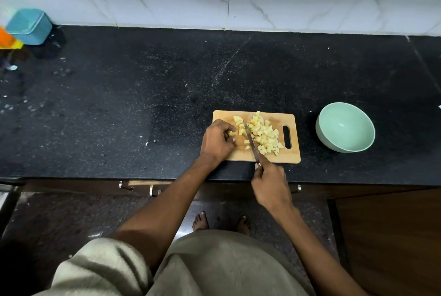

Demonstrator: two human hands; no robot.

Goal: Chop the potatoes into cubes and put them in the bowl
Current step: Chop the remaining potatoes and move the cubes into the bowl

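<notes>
Right hand: the right hand [270, 184] hangs past the counter's near edge, fingers wrapped round the handle of the knife [251, 141], blade angled up-left across the board.
Left hand: the left hand [217, 141] rests on the board's left part, fingers curled over a remaining potato piece [238, 119], pinning it just left of the blade.
Cutting board: the cutting board [294, 157] lies near the counter [143, 95] front edge, with a heap of potato cubes [263, 134] right of the blade.
Bowl: the bowl [345, 130] sits apart to the right, with no cubes visible inside.
Progress: most cutting looks done; last pieces and the whole transfer remain.
</notes>
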